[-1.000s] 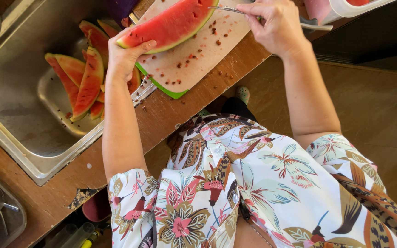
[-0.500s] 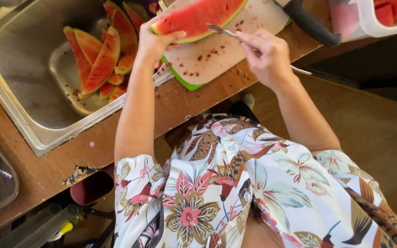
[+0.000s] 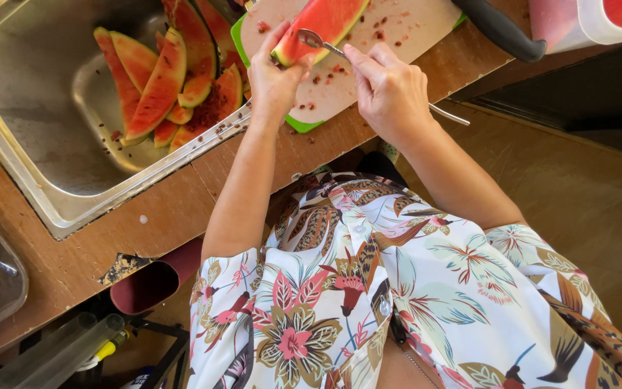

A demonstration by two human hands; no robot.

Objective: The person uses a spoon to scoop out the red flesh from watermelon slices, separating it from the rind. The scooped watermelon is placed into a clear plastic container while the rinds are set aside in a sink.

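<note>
Bright, warm daylight fills the view and falls hardest on the steel sink (image 3: 52,144), whose basin shows a pale glare patch on its floor and a bright line along its rim. Right of the sink, the cutting board (image 3: 397,43) is evenly lit, with short soft shadows under the two hands. Below the sink, the space under the counter is dim and its contents hard to read. Far right of the sink, the floor lies in a duller tone. Focus is sharp, with slight bending at the edges.
</note>
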